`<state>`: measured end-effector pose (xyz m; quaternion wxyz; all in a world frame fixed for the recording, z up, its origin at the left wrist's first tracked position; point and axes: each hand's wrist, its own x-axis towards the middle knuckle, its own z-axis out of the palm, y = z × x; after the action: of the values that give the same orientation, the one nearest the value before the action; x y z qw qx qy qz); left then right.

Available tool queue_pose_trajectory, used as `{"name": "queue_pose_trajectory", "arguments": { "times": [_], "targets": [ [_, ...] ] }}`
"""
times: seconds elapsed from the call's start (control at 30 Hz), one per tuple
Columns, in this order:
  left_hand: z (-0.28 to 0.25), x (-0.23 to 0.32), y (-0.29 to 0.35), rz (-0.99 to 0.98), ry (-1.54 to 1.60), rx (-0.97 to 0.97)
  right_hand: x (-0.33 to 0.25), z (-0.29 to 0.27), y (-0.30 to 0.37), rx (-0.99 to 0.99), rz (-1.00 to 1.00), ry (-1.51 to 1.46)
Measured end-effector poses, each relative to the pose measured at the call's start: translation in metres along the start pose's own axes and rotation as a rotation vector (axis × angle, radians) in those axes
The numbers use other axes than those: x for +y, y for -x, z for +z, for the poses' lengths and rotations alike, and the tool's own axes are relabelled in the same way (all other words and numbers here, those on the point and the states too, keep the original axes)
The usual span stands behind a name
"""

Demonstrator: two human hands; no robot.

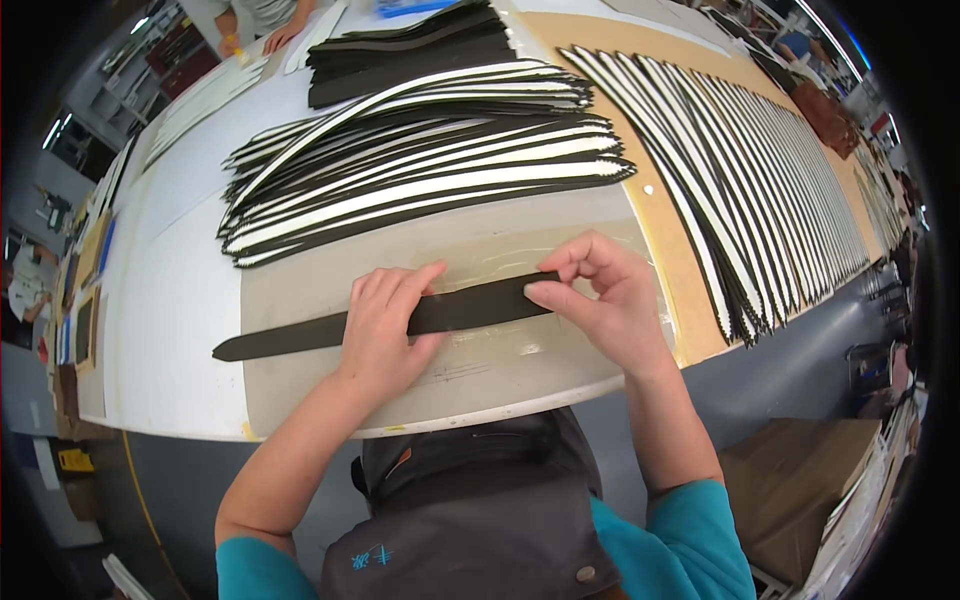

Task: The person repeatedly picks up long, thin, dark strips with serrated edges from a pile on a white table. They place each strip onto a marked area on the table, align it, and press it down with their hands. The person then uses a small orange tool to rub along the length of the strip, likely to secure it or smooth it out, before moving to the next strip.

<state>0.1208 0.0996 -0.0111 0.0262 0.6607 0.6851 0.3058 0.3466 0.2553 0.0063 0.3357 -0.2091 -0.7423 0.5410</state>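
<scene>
A long black strip [480, 306] with a pointed left end lies across the grey mat [330, 390] in front of me. My left hand [388, 318] is wrapped over its middle, thumb at the near edge and fingers at the far edge. At the strip's right end, my right hand [600, 295] pinches the tip between thumb and fingers. Just beyond, a pile of black-and-white strips [420, 190] lies across the table, and a stack of black strips [410, 60] sits behind it.
At the right, many black-edged white strips [740, 170] are fanned out on a tan board [640, 215]. The white table [180, 280] has a curved near edge close to my body. Another person's hands [280, 38] work at the far left. A brown carton [800, 480] stands at lower right.
</scene>
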Motion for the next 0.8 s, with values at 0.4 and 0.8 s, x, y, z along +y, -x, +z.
{"name": "queue_pose_trajectory", "arguments": {
  "times": [0.4, 0.8],
  "targets": [
    [-0.160, 0.067, -0.110, 0.356, 1.753, 0.421, -0.019, 0.073, -0.046, -0.146, -0.217, 0.028],
    [-0.074, -0.035, 0.090, -0.761, 1.192, 0.085, 0.003, -0.029, -0.020, -0.241, -0.184, 0.561]
  ]
}}
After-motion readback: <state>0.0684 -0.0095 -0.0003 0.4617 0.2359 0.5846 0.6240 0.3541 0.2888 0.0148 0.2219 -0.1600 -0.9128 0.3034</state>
